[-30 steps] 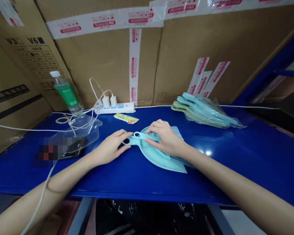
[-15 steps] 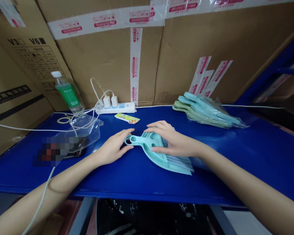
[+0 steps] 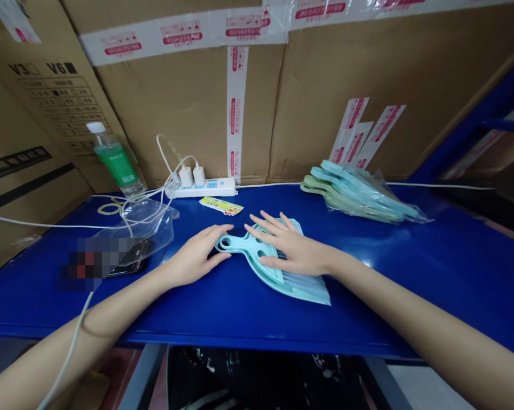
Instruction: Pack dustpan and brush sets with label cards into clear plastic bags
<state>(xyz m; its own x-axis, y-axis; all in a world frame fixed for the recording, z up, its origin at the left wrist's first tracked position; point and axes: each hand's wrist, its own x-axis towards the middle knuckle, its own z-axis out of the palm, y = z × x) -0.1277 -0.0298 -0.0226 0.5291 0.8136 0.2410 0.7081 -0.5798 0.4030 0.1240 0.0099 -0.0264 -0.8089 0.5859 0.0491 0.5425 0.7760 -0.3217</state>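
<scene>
A light teal dustpan with a small brush (image 3: 269,263) nested in it lies on the blue table (image 3: 411,285) in front of me. My right hand (image 3: 293,247) rests flat on top of the set, fingers stretched out and spread. My left hand (image 3: 195,256) lies at the ring end of the handles, thumb and fingers loosely pinching the handle tip (image 3: 223,244). The brush's pale bristles (image 3: 312,285) stick out at the lower right edge of the pan.
A bagged stack of teal and green dustpan sets (image 3: 359,196) lies at the back right. A power strip (image 3: 201,187) with chargers, a green bottle (image 3: 114,159), a clear plastic bag (image 3: 148,219) and a phone (image 3: 131,259) sit at the left. Cardboard boxes (image 3: 325,85) wall the back.
My right hand has gone from gripping the handles to lying flat with spread fingers on the set. The brush has settled into the pan, and the set has turned slightly on the table.
</scene>
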